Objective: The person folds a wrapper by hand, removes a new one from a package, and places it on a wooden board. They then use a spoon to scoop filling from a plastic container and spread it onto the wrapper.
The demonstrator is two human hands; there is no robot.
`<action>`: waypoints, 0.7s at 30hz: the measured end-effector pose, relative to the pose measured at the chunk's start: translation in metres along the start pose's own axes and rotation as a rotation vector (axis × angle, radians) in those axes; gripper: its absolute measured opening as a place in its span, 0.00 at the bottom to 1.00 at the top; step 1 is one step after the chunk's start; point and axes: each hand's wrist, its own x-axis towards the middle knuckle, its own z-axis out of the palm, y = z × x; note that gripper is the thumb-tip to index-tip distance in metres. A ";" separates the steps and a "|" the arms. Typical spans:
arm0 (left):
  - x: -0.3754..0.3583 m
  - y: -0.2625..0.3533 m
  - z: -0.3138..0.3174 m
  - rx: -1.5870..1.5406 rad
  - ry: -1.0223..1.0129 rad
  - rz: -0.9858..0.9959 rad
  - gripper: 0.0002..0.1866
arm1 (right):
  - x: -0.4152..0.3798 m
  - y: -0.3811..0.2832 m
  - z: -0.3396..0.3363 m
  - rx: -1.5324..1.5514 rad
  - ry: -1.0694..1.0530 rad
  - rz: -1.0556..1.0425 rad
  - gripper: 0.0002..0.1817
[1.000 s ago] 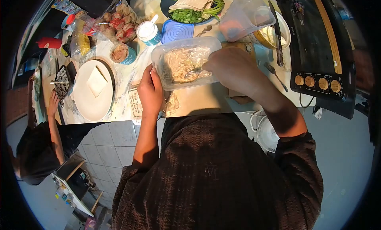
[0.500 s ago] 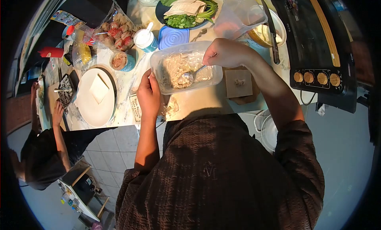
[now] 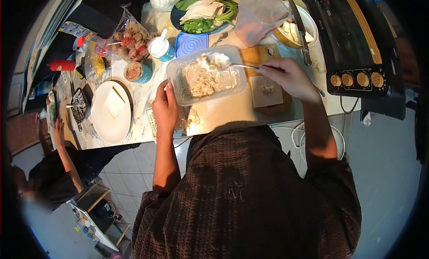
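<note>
My left hand (image 3: 165, 108) grips the left end of a clear plastic container (image 3: 242, 85), thumb over its rim. Inside lies a pale, shredded-looking filling (image 3: 202, 84). My right hand (image 3: 289, 79) is closed around the handle of a metal spoon (image 3: 245, 66). The spoon's bowl carries a heap of the pale mix and is held over the container's far side. Below my right hand, a square wrapper sheet (image 3: 263, 98) lies on a brown board (image 3: 251, 56), with a small dab of filling on it.
A white plate (image 3: 107, 127) holds a pale folded wrapper (image 3: 115, 102). Behind stand tubs (image 3: 137, 72), a blue lid (image 3: 191, 44) and a dark plate of greens (image 3: 173, 18). A knife (image 3: 300, 29) rests across a bowl (image 3: 314, 33), beside a black appliance (image 3: 348, 49). Another person's hand (image 3: 59, 133) is at left.
My right hand has moved right and slightly down, lifting the spoon out of the filling with a heap on it. My left hand stays on the container. The other person's hands have shifted left.
</note>
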 end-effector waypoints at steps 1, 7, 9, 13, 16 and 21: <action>0.000 0.000 -0.002 -0.002 0.008 -0.022 0.16 | -0.016 0.000 -0.003 0.002 0.008 0.003 0.13; 0.000 0.017 -0.005 0.024 0.154 0.011 0.18 | -0.119 0.056 -0.004 0.213 0.439 0.335 0.12; 0.000 0.026 0.000 -0.061 0.188 0.074 0.17 | -0.143 0.081 0.010 0.043 0.580 0.305 0.12; -0.006 0.052 0.012 -0.163 0.151 0.189 0.14 | -0.162 0.095 0.029 -0.181 0.700 0.154 0.11; -0.015 0.064 0.024 -0.236 0.075 0.220 0.13 | -0.170 0.087 0.030 -0.410 0.640 0.020 0.13; -0.030 0.077 0.045 -0.283 -0.015 0.194 0.11 | -0.179 0.094 0.041 -0.566 0.665 -0.099 0.21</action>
